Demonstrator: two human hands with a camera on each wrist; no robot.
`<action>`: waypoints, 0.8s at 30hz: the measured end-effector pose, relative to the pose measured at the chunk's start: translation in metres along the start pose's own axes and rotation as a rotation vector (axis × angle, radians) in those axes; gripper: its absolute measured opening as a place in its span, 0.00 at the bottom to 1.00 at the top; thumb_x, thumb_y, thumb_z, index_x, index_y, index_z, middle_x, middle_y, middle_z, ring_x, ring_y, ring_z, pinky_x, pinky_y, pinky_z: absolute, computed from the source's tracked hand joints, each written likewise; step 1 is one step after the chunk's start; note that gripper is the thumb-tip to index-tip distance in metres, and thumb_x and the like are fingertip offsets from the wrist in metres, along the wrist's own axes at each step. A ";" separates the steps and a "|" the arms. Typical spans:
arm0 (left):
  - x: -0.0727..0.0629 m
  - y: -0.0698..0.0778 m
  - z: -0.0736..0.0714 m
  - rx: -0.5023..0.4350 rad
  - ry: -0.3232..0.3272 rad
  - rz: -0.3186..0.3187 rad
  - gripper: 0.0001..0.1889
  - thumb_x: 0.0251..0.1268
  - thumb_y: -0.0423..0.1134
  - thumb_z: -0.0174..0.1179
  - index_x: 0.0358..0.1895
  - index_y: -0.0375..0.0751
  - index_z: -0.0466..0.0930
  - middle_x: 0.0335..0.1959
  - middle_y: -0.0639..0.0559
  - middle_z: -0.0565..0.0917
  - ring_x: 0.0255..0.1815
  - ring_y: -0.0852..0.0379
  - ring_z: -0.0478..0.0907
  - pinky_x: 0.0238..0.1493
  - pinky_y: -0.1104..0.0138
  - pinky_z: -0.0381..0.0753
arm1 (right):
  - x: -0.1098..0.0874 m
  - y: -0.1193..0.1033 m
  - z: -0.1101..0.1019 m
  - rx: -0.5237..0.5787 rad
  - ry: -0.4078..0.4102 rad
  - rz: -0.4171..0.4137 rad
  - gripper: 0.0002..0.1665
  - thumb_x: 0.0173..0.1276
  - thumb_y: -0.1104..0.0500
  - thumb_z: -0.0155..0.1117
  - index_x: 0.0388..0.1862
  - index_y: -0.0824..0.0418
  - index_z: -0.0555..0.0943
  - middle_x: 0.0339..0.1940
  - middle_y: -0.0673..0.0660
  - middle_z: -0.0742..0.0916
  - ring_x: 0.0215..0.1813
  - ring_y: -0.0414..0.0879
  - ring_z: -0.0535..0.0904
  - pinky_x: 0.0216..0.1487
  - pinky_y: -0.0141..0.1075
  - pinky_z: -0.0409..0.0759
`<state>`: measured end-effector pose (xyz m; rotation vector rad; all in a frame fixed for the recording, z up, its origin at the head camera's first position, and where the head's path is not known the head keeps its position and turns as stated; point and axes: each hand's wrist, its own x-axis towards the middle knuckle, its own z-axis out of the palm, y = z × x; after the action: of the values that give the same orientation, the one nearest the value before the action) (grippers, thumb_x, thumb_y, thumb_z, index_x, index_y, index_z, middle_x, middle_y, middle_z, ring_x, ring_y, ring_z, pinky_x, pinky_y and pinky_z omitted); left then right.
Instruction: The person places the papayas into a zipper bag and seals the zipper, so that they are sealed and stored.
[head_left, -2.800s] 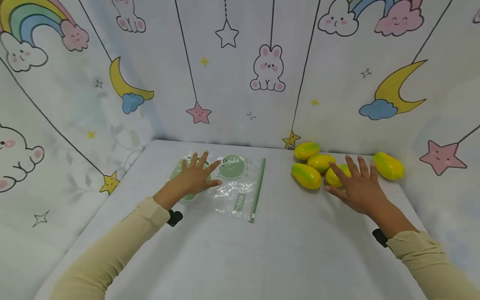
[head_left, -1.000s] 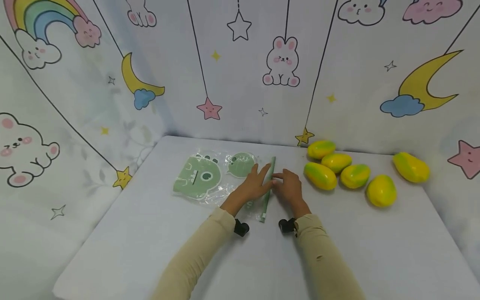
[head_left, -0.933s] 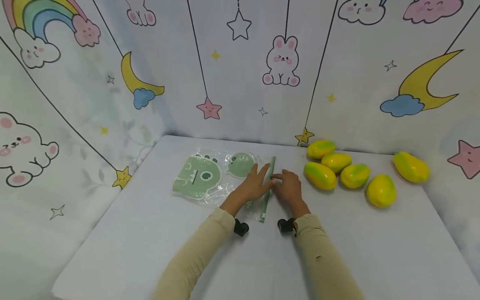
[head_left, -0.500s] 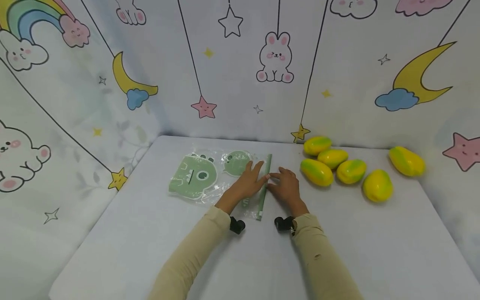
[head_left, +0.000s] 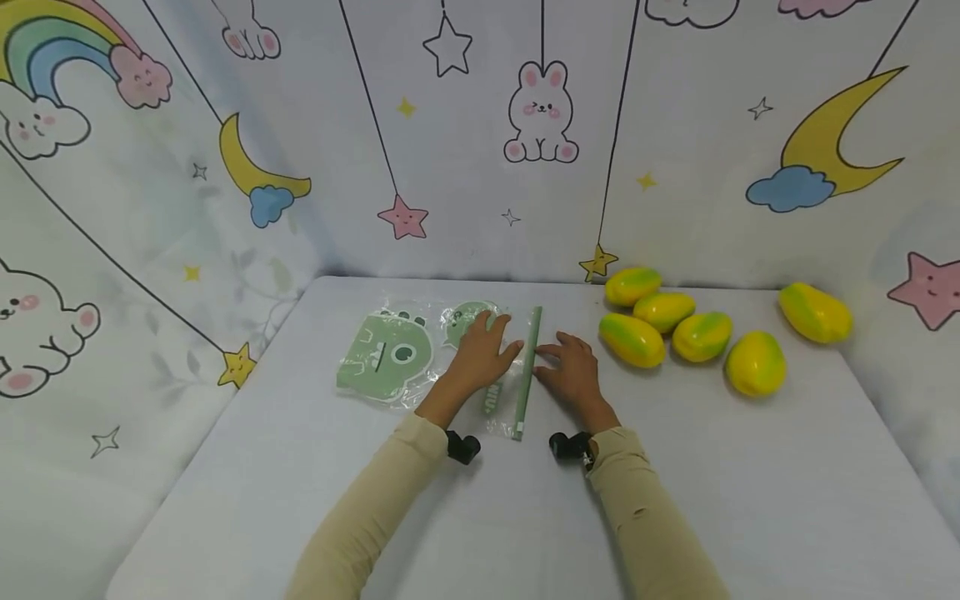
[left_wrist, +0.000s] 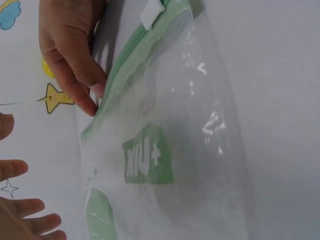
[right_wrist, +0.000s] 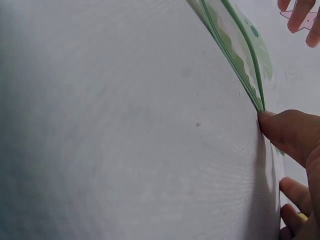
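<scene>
A clear zip bag (head_left: pixel 390 358) with green cartoon prints lies flat on the white table, its green zip strip (head_left: pixel 525 392) towards the right. My right hand (head_left: pixel 573 375) pinches the strip's edge between thumb and finger. In the right wrist view the thumb (right_wrist: pixel 287 130) sits where two green edges meet, and a gap shows between those edges farther up. Over the bag's middle hovers my left hand (head_left: pixel 480 358), its fingers (left_wrist: pixel 30 207) spread and holding nothing in the left wrist view. A white slider (left_wrist: pixel 152 14) sits at one end of the strip.
Several yellow-green papaya-like fruits (head_left: pixel 701 337) are grouped at the back right. One more such fruit (head_left: pixel 815 313) lies apart near the right corner. A cartoon-printed cloth wall (head_left: pixel 480 167) rises behind the table (head_left: pixel 712 500).
Both hands came inward from their wide positions to the bag's zip strip. In the last half second my left hand has drawn back left from the strip, while the right stays there.
</scene>
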<state>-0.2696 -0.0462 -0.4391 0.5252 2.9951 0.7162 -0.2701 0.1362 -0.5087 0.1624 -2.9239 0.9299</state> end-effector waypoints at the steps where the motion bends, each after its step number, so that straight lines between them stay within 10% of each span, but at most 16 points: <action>1: 0.000 0.000 0.000 0.006 0.000 -0.002 0.30 0.74 0.52 0.50 0.73 0.40 0.61 0.74 0.32 0.56 0.72 0.32 0.60 0.68 0.43 0.65 | 0.000 0.001 0.000 0.000 0.002 -0.001 0.23 0.62 0.53 0.69 0.57 0.56 0.84 0.72 0.68 0.70 0.74 0.68 0.59 0.69 0.65 0.57; 24: -0.006 0.004 0.014 0.067 -0.055 -0.028 0.30 0.72 0.53 0.53 0.70 0.41 0.66 0.72 0.32 0.61 0.70 0.33 0.63 0.67 0.44 0.65 | -0.002 -0.006 0.006 -0.067 0.001 -0.019 0.27 0.63 0.47 0.68 0.59 0.54 0.83 0.72 0.70 0.68 0.73 0.68 0.59 0.70 0.62 0.57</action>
<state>-0.2608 -0.0385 -0.4501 0.4958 2.9772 0.5916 -0.2672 0.1281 -0.5099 0.1850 -2.9424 0.8280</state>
